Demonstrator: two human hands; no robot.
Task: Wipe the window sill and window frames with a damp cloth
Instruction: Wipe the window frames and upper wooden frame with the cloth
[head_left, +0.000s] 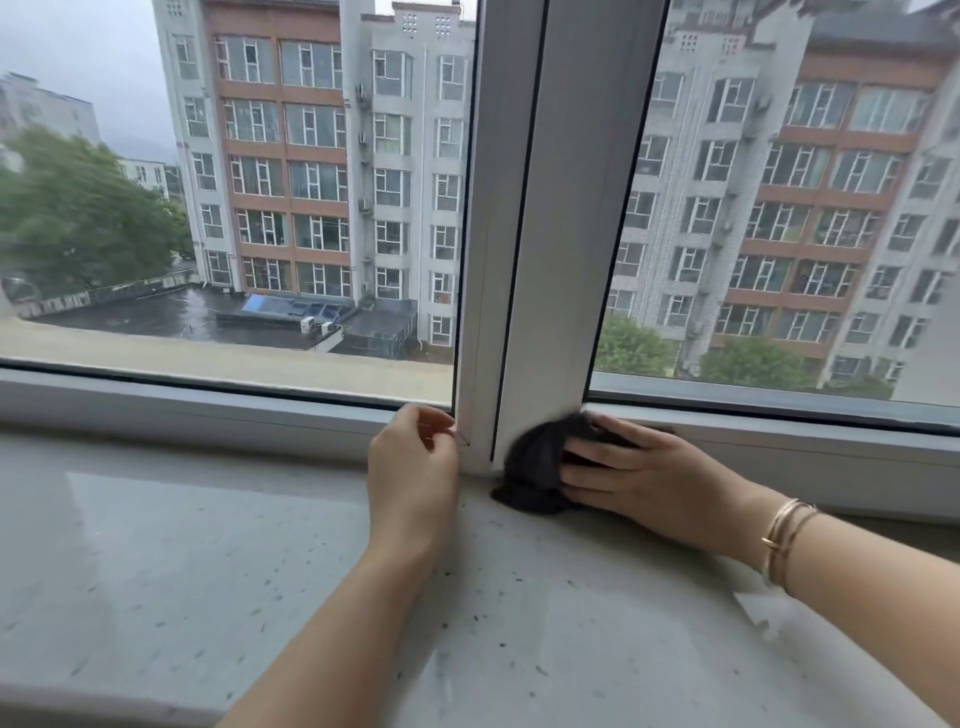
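I am pressing a dark cloth (540, 467) with my right hand (649, 483), fingers laid nearly straight over it, against the foot of the white mullion (550, 234) where it is meeting the sill (208, 545). The cloth is sitting bunched at about 3 o'clock from the mullion's base, touching both it and the sill, with the lower frame (779, 447) running behind my fingers. My left hand (413, 467) is resting at 9 o'clock of the mullion, fingers curled in loosely, fingertips meeting at its edge; whether they are pinching anything I cannot tell. A gold bracelet (784, 540) is circling my right wrist. Dark specks are lying scattered on the sill at 6 o'clock from the cloth.
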